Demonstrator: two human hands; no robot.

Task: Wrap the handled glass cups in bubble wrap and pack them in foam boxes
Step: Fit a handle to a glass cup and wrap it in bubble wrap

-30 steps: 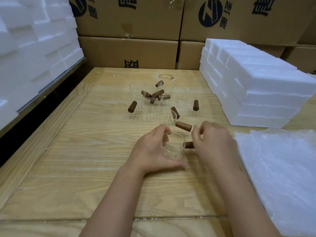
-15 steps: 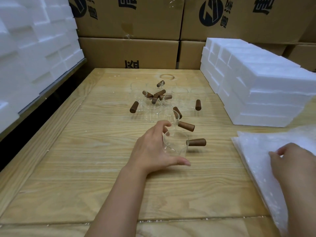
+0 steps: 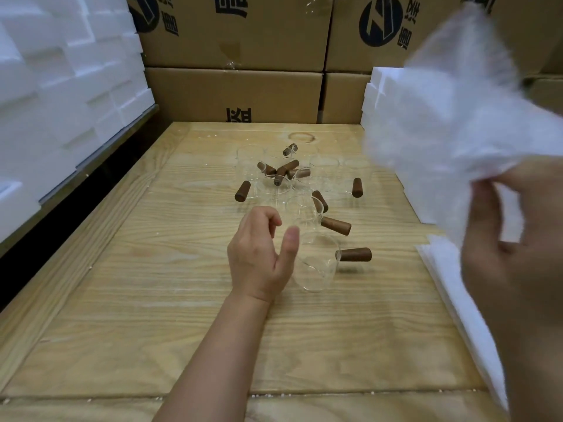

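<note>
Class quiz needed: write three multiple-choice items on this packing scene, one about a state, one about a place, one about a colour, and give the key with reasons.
1. What is the right hand doing?
A. Held empty, fingers straight
B. Curled into an empty fist
C. Holding up a bubble wrap sheet

2. Where is the nearest glass cup?
A. On the table, just right of the left hand
B. Raised in the right hand
C. At the table's far left edge

3. What colour are the cups' handles?
A. White
B. Brown
C. Green

Key:
1. C, since its fingers pinch the white sheet lifted above the table.
2. A, since the cup stands on the wood beside the left hand's thumb.
3. B, since each clear cup carries a brown wooden stub.
</note>
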